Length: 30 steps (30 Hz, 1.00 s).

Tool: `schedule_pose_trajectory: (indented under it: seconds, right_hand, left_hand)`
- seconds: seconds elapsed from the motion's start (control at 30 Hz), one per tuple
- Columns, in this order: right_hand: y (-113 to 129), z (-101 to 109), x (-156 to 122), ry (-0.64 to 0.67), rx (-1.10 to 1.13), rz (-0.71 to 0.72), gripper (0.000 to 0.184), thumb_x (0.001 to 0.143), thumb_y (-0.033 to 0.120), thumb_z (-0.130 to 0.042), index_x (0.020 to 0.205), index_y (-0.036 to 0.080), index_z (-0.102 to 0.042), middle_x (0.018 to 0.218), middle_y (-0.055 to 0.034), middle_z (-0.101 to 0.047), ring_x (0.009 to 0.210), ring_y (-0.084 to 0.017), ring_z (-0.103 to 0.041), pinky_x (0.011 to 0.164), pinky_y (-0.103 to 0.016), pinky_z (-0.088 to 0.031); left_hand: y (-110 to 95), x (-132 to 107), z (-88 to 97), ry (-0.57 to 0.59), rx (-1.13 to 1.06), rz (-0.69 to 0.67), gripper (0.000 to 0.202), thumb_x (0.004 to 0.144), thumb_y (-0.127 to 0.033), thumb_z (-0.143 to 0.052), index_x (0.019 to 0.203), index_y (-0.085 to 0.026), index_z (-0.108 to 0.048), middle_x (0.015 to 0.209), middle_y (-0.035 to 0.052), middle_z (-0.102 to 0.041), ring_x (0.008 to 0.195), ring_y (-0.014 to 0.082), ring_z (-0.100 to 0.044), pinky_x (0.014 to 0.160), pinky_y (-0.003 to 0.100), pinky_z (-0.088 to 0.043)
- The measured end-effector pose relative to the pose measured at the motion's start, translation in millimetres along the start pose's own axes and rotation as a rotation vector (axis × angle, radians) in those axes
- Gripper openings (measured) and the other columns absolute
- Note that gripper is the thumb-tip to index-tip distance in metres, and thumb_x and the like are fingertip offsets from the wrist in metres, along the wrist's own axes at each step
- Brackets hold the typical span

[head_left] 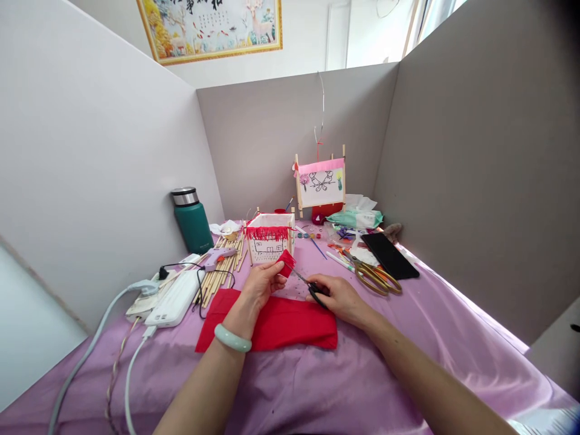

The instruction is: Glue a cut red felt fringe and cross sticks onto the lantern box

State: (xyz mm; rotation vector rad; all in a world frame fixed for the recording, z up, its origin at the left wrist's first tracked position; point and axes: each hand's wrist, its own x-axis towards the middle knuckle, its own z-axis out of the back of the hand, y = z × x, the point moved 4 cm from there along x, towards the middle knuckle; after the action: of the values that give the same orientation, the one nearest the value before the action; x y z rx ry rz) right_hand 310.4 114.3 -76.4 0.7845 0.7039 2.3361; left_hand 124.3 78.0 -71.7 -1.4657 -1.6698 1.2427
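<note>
Between its thumb and fingers my left hand (pixel 263 283) pinches a small piece of red cloth (pixel 286 264) with a fringed edge. My right hand (pixel 338 297) grips small black-handled scissors (pixel 312 286), their blades pointing at the fringed edge. Whether the blades touch the cloth is too small to tell. A larger sheet of red cloth (pixel 290 329) lies flat under both hands. Just beyond them stands a white box-shaped lantern (pixel 270 244) on wooden sticks, with red fringe along its top and black line drawings on its side.
A second lantern (pixel 321 184) hangs from a wire at the back. On the left are a green bottle (pixel 193 220), a glue gun (pixel 220 257), wooden sticks (pixel 222 278), a white power bank (pixel 174 299) and cables. Large gold-handled scissors (pixel 374 278) and a black phone (pixel 390 255) lie right.
</note>
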Motion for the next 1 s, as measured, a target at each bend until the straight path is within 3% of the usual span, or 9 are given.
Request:
schedule_pose_trajectory:
  seconds: [1.0]
  right_hand:
    - [3.5,3.6,-0.6,-0.021,-0.005,-0.031,0.028,0.079,0.031,-0.061,0.105,0.021,-0.067,0.077,0.0000,-0.067,0.064,-0.012,-0.054,0.060,-0.021,-0.036]
  left_hand:
    - [-1.7,-1.4,-1.9,0.001,0.005,-0.012,0.022,0.066,-0.023,-0.078,0.076,-0.011,-0.063,0.050,0.0004,-0.059,0.043,0.0089,-0.055,0.044,0.017,-0.044]
